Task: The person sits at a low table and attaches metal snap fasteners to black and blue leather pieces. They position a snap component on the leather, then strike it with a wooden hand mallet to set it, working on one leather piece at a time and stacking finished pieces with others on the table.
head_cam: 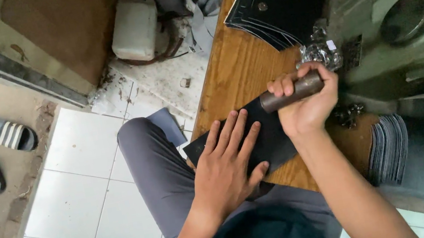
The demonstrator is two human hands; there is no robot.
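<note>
Here, the left hand (226, 168) lies flat and open on the black sheet (271, 140); the right hand (308, 102) squeezes a brown rod (291, 91).

Left hand (224, 164) lies flat, fingers spread, on a black sheet (270, 137) on the wooden counter (235, 68). Right hand (306, 101) grips a brown cylinder (291, 91) above the sheet.

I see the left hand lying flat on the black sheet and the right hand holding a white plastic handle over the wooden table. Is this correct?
Not quite: in the head view the handle is dark brown, not white plastic. The rest holds: the left hand lies flat on the black sheet and the right hand grips the handle over the wooden table.
</note>
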